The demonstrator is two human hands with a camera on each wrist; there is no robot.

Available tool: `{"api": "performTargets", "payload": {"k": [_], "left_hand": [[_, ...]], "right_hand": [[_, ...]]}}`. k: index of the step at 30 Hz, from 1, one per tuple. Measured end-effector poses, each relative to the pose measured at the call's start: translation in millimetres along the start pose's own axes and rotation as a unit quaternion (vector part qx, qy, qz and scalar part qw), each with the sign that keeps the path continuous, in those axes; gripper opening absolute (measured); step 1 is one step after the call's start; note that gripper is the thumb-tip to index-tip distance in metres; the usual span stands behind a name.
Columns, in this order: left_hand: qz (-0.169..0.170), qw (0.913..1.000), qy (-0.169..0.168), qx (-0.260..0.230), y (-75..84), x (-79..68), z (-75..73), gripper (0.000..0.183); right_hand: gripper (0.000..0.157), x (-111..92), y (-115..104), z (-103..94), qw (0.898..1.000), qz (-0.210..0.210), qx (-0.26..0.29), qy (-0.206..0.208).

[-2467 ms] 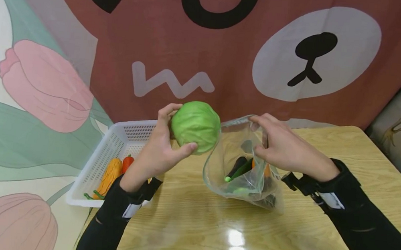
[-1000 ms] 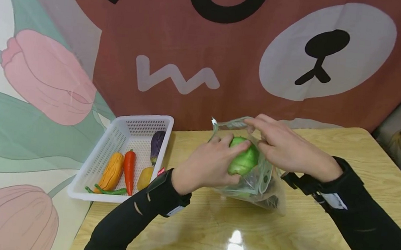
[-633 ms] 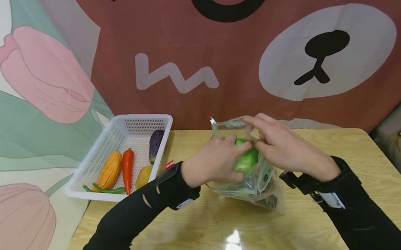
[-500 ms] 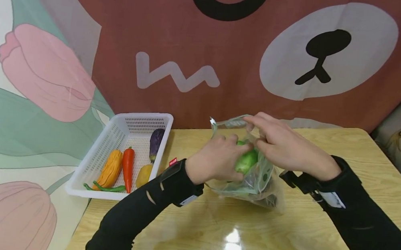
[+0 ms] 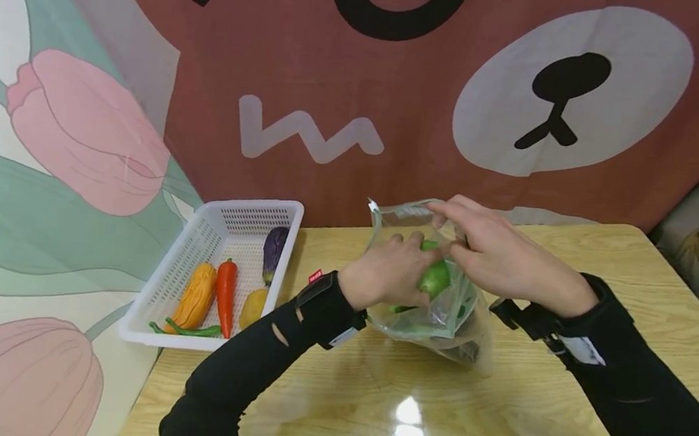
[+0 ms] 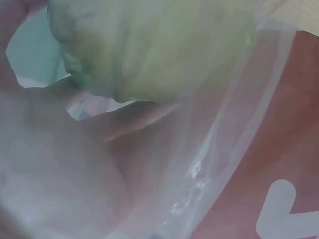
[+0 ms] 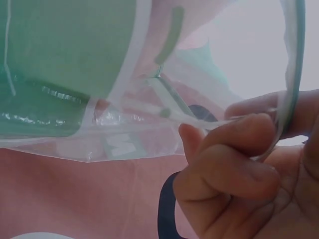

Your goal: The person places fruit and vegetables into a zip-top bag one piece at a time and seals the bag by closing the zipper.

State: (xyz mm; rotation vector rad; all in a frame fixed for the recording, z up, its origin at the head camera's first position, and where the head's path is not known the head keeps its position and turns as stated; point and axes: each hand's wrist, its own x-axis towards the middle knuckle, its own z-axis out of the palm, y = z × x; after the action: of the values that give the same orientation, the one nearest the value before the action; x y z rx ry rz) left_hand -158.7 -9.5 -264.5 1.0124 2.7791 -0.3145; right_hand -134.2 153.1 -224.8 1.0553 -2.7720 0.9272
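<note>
My left hand (image 5: 396, 270) reaches into the mouth of a clear plastic bag (image 5: 414, 331) with its fingers round a green cabbage (image 5: 435, 279). Seen through the film in the left wrist view, the thumb and fingers of that hand (image 6: 60, 159) lie against the cabbage (image 6: 154, 50). On the bag's right side, my right hand (image 5: 500, 253) pinches the rim and keeps the mouth spread. The right wrist view shows this right hand (image 7: 234, 169) with the bag edge between thumb and fingers. Some dark and green contents lie lower in the bag, partly hidden.
A white perforated basket (image 5: 158, 298) stands at the table's left, holding a yellow-orange vegetable (image 5: 195, 298), a red chili pepper (image 5: 225, 297), green peppers (image 5: 193, 330), a purple eggplant (image 5: 273, 253) and a yellow potato-like item (image 5: 252, 308). A printed curtain (image 5: 301, 192) hangs behind the wooden table (image 5: 319, 398).
My left hand has carried the cabbage from left of the bag into its mouth, then lower inside. The right hand has stayed nearly still at the rim.
</note>
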Motion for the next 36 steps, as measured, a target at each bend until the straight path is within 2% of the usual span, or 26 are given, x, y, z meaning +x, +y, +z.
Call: {"api": "performTargets", "payload": {"k": [3, 7, 11, 14, 15, 17, 20, 22, 25, 27, 30, 33, 36], "left_hand": [[0.0, 0.9999, 0.004, -0.011, -0.8, 3.6, 2.1, 0.079], [0.018, 0.999, 0.032, -0.027, -4.1, 3.7, 2.7, 0.069], [0.058, 0.9958, 0.066, -0.024, -7.8, -2.6, -0.4, 0.053], [0.105, 0.9886, 0.099, -0.041, -11.2, -11.4, -5.6, 0.036], [0.124, 0.9839, 0.116, -0.055, -12.9, -15.2, -8.2, 0.029], [0.164, 0.9691, 0.162, -0.089, -18.1, -24.3, -13.6, 0.015], [0.204, 0.9379, 0.242, -0.141, -31.8, -40.4, -22.4, 0.007], [0.209, 0.9193, 0.292, -0.16, -45.2, -50.0, -27.2, 0.009], [0.18, 0.9038, 0.342, -0.184, -70.2, -59.2, -28.4, 0.009], [0.144, 0.9034, 0.353, -0.195, -87.4, -61.6, -24.9, 0.008], [0.08, 0.9121, 0.342, -0.211, -110.5, -62.6, -16.2, 0.008], [0.011, 0.9269, 0.305, -0.219, -131.7, -62.1, -4.6, 0.008], [-0.052, 0.9357, 0.266, -0.226, -155.3, -59.1, 11.8, 0.011]], "right_hand": [[0.048, -0.6, 0.7, -1.0, 1.0, -0.002, -0.001, 0.003], [0.049, -0.9, 2.5, -3.2, 1.0, 0.006, -0.001, 0.005], [0.049, 0.1, 4.9, -3.8, 1.0, 0.014, -0.002, 0.004], [0.05, 0.5, 6.7, -3.6, 1.0, 0.016, -0.002, 0.006], [0.05, 0.5, 7.3, -3.6, 1.0, 0.016, -0.002, 0.007], [0.049, 0.5, 8.3, -3.6, 1.0, 0.019, -0.002, 0.007], [0.048, 0.7, 8.9, -3.8, 1.0, 0.027, 0.003, 0.002], [0.048, 0.8, 8.6, -4.3, 1.0, 0.031, 0.001, 0.0], [0.049, 1.1, 7.7, -4.9, 0.999, 0.032, -0.004, 0.001], [0.05, 1.2, 7.1, -5.2, 0.999, 0.035, -0.008, 0.0], [0.051, 1.2, 6.6, -5.1, 0.999, 0.044, -0.006, -0.006], [0.054, 1.4, 6.8, -4.5, 0.999, 0.05, -0.002, -0.014], [0.058, 1.9, 7.5, -2.9, 0.999, 0.045, 0.003, -0.015]]}}
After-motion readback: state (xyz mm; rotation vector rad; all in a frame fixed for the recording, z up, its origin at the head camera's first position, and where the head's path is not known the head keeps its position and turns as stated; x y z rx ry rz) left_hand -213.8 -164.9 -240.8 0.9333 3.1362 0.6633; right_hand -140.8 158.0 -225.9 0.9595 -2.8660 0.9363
